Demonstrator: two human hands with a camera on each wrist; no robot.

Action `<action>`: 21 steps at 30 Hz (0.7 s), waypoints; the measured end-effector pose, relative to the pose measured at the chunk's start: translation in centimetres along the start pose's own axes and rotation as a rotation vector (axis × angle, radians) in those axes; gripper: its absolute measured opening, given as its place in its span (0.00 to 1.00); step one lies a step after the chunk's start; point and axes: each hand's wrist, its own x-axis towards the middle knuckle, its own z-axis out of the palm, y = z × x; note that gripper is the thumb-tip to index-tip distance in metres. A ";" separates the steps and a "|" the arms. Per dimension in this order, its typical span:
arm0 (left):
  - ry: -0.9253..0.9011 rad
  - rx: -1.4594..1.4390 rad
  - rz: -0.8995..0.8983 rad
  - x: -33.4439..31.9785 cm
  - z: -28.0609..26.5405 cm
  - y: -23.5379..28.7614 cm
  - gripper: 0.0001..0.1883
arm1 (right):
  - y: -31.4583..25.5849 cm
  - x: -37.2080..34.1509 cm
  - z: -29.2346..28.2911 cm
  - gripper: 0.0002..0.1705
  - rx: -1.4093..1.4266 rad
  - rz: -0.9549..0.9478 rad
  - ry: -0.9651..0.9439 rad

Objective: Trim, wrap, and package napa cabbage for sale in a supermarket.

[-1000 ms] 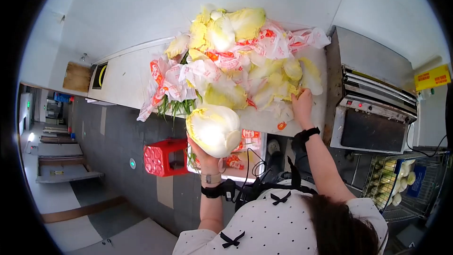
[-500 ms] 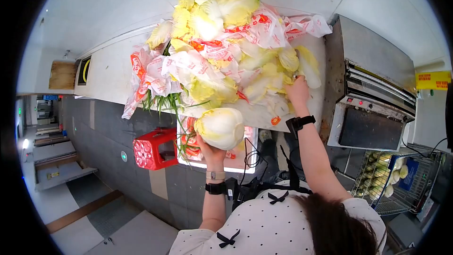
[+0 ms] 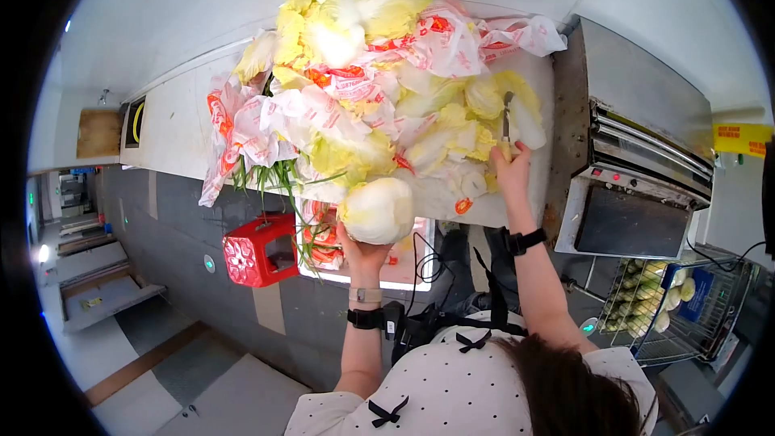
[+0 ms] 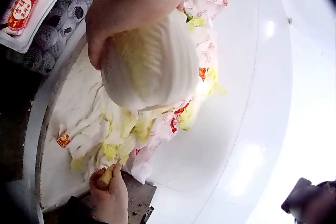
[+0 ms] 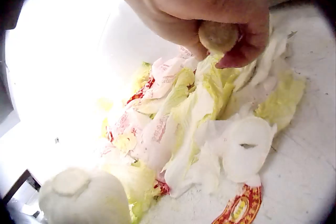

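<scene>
A pale napa cabbage point(image 3: 378, 210) rests in my left hand point(image 3: 365, 258), held in front of the counter's near edge. In the left wrist view the fingers curve over the side of the cabbage point(image 4: 152, 66). My right hand point(image 3: 512, 171) grips a knife point(image 3: 506, 117) by its light wooden handle, the blade pointing away over the leaves. The butt of the handle point(image 5: 219, 36) shows from the fist in the right wrist view. Loose cabbage leaves point(image 3: 452, 141) lie under and beside the knife. In the right wrist view, the cabbage point(image 5: 84, 195) shows its cut base.
Printed plastic bags point(image 3: 323, 113) and green stalks point(image 3: 266, 176) cover part of the counter point(image 3: 173, 133). A red stool point(image 3: 257, 250) and a white box point(image 3: 425, 234) stand below. To the right are a metal oven point(image 3: 638, 210) and a cart point(image 3: 686, 331) of cabbages.
The knife, hardly visible at my right fingers before, now shows with its blade over the leaves. The cabbage has turned in my left hand. The head view has shifted a little.
</scene>
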 end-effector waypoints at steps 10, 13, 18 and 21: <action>0.024 0.252 0.124 1.2 3.7 -2.1 0.34 | 0.4 -11.0 -2.6 0.23 0.042 -0.166 -0.533; 0.111 0.119 0.039 2.3 3.8 -2.1 0.34 | 0.0 -12.8 -3.1 0.16 0.143 -0.132 -0.632; 0.159 0.152 0.075 2.0 4.0 -2.6 0.34 | 1.8 -13.1 -1.1 0.17 0.061 -0.139 -0.687; 0.128 0.154 0.092 1.9 4.4 -2.9 0.33 | 1.8 -12.9 -0.3 0.14 0.044 -0.205 -0.647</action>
